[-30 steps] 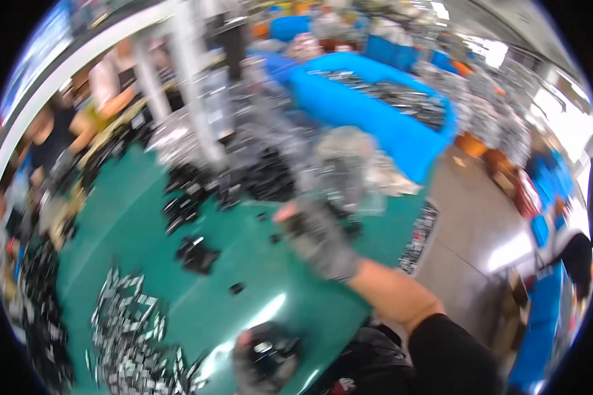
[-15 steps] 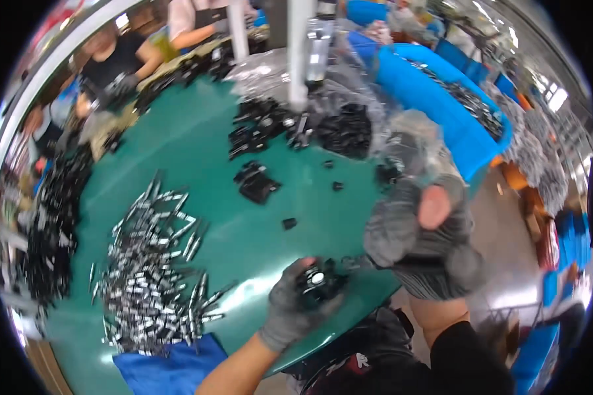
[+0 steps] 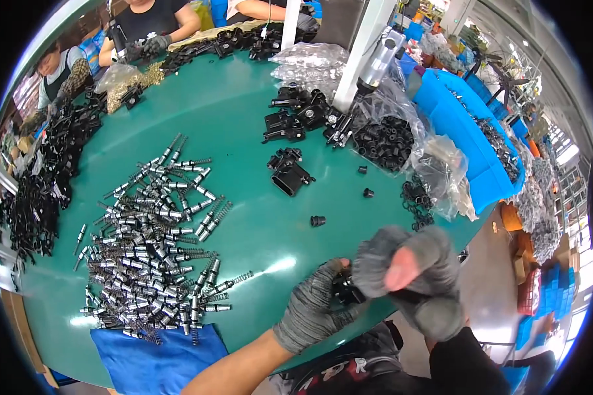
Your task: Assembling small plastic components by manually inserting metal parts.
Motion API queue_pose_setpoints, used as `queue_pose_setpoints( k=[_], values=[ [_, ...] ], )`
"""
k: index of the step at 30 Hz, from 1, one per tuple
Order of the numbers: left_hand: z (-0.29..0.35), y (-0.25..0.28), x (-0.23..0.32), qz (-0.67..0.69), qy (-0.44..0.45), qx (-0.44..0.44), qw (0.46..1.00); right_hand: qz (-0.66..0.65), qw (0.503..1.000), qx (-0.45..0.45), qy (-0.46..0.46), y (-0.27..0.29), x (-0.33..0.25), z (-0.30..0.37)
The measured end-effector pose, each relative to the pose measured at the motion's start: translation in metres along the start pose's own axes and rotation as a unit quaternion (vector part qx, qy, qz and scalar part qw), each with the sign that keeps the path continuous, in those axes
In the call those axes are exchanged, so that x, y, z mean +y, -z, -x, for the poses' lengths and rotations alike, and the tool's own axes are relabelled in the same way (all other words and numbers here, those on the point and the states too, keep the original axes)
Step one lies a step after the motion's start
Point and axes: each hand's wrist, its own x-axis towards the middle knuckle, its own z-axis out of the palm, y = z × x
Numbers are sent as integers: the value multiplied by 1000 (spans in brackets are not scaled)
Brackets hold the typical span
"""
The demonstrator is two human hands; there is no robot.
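My left hand [image 3: 313, 311], in a grey knit glove with a bare fingertip, is closed round a small black housing [image 3: 346, 289] above the table's near edge. My right hand [image 3: 412, 280], gloved the same way, is curled right beside the housing and hides part of it. Its fingers are blurred, and anything held in them is hidden. Beyond my hands, a black rubber sleeve [image 3: 317, 221] lies on the green table [image 3: 237, 224]. Another black housing [image 3: 290, 174] sits farther back. At left spreads a heap of silver plungers with springs [image 3: 155, 257], partly on a blue cloth [image 3: 158, 359].
Black rings [image 3: 416, 201] lie near a bag of black rubber parts [image 3: 385, 141]. A blue tub [image 3: 468, 148] of metal pieces stands at right. More black housings [image 3: 303, 112] sit beside a white post [image 3: 356, 59]. Co-workers [image 3: 155, 23] work across the table.
My right hand has come down against the housing in my left hand. The whole view has shifted, with the table's contents appearing farther right and sharper.
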Motion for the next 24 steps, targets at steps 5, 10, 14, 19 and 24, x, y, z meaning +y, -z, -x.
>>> queue_pose_setpoints(
  k=[5, 10, 14, 19, 24],
  values=[
    [0, -1, -9, -47, -68, 5, 997, -86, 994, 65, -9, -18, 3, 7],
    [9, -16, -32, -64, -44, 18, 997, -68, 967, 243, -46, -10, 27, 20],
    [12, -22, -32, 16, 25, -18, 999, 12, 970, 200, 139, -20, 25, 25],
    [1, -10, -17, -17, -44, -40, 998, 139, 944, -47, 294, 8, 31, 18],
    [-7, 0, 13, -135, -11, -3, 991, 33, 986, 37, 157, 22, 31, 8]
  ],
)
